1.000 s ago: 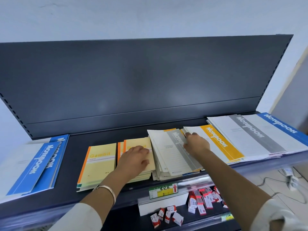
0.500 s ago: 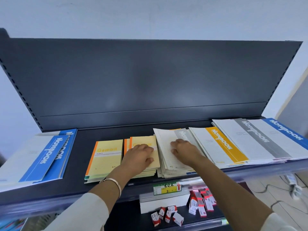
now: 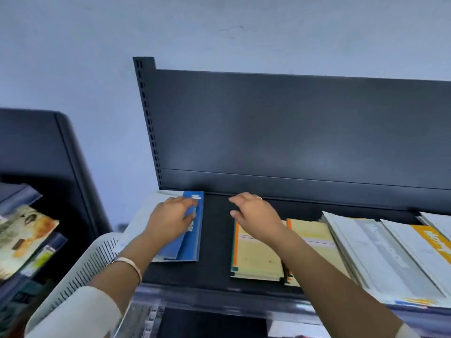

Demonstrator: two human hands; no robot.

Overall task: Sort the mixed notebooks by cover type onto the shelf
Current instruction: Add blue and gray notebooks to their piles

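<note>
A: How far w/ the sorting?
B: Mostly grouped imo: yellow notebooks [image 3: 258, 259] front-centre, grey-stripe stack [image 3: 380, 254] at right looks fanned, prob needs work. Left hand [image 3: 168, 220] lies flat on blue notebooks [image 3: 192, 242]; right hand [image 3: 256, 215] slack, empty, by bare shelf [image 3: 214, 240] gap

- shelf [image 3: 214, 240]: matt black.
- blue-and-white notebooks [image 3: 191, 245]: at the shelf's left end.
- pale yellow notebooks [image 3: 258, 257], orange spines: mid-shelf.
- white notebooks [image 3: 388, 259], grey band; orange-banded notebook [image 3: 432, 242]: toward the shelf's right end.
</note>
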